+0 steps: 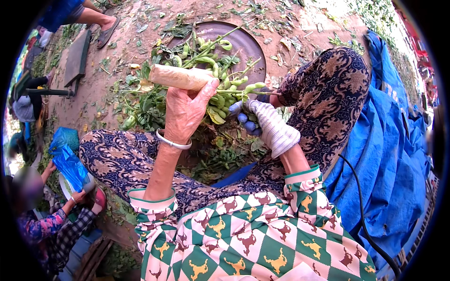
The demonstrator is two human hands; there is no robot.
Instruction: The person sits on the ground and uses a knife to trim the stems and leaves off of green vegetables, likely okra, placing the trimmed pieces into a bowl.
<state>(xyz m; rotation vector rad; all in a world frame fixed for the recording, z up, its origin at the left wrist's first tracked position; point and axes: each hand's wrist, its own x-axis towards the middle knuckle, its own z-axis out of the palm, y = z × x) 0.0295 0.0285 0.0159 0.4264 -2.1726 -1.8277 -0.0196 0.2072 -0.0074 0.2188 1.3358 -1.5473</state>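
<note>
My left hand [184, 116], bare with a pale bangle at the wrist, is closed around a tan, bar-shaped piece [176, 77], perhaps of wood or wrapped; I cannot make out what it is. My right hand [265, 119] wears a white knit glove with blue fingertips. Its fingers are closed on the stems of a soybean plant [234, 86] hung with plump green pods. More leafy stems with pods lie under and beyond my left hand. Behind them is a round, brownish, shallow dish or lid [251, 49] on the ground.
Blue tarpaulin [379, 154] is heaped on the right, with a black cable [358, 206] across it. Leaves [229, 157] litter the ground between my crossed legs. A person with a blue plastic bag [70, 166] sits at left, near a low wooden stool [77, 56]. Another person's sandalled foot [108, 32] is far left.
</note>
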